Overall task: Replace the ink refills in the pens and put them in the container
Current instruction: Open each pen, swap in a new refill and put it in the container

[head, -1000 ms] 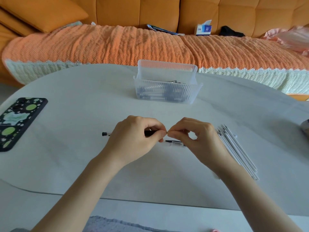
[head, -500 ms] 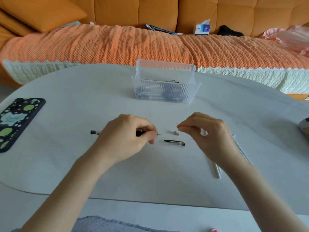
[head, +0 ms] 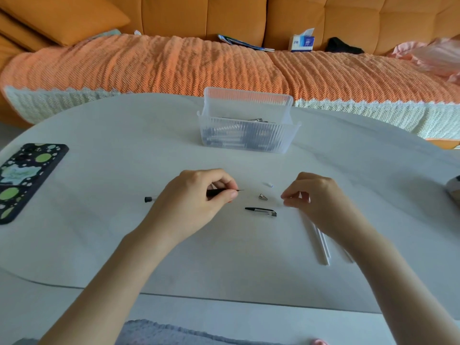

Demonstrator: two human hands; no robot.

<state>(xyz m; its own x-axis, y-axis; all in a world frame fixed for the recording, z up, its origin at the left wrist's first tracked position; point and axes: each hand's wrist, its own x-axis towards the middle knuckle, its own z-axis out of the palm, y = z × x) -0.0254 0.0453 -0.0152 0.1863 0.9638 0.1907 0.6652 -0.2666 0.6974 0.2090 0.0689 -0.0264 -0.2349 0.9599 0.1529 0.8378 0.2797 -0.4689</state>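
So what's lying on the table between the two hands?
In the head view, three loose parts lie between the left hand and right hand: a metal tip cone, a black-and-clear clip piece nearer the person, and a tiny white cap farther off.

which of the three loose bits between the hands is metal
The silver cone in the middle; the bit beyond it is white, the nearer pen cap black and clear.
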